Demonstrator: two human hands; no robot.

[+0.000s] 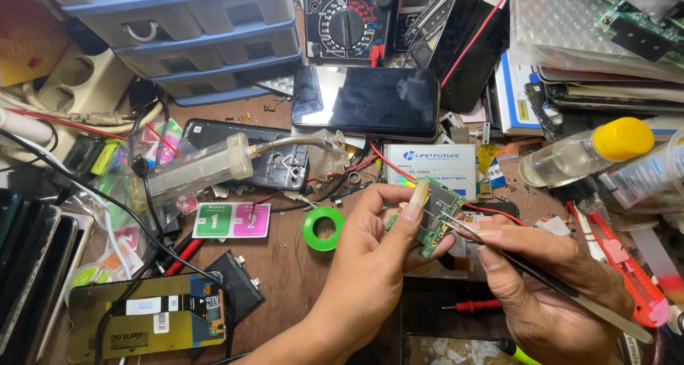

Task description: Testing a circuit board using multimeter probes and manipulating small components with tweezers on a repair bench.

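Head view, looking down on the bench (285, 279). My left hand (370, 258) pinches a small green circuit board (436, 219) between thumb and fingers, holding it up off the bench near the centre of the frame, tilted with its component face toward me. My right hand (541, 287) is closed around a pair of metal tweezers (499, 254), thumb and forefinger pressed on the shanks; the tips rest against the board's right edge. A red wire (491, 212) runs from behind the board toward the right. Just left of the left hand lies a roll of green tape (322, 228), flat on the wood. Behind the board sits a white phone battery (438, 167), and beyond that a dark phone (367, 101) lies screen up. A multimeter (345, 23) stands at the top centre, beside a blue drawer unit (192, 37) at the upper left. A clear syringe with a flexible metal nozzle (203, 169) lies across an opened black phone back (274, 162). At the lower left rests a phone frame with yellow shielding (149, 326), with a black battery pack (231, 283) just beside it. On the right, a clear bottle with a yellow cap (584, 151) lies on its side, and an orange utility knife (627, 265) lies near my right wrist. A red probe (474, 306) lies between my forearms.
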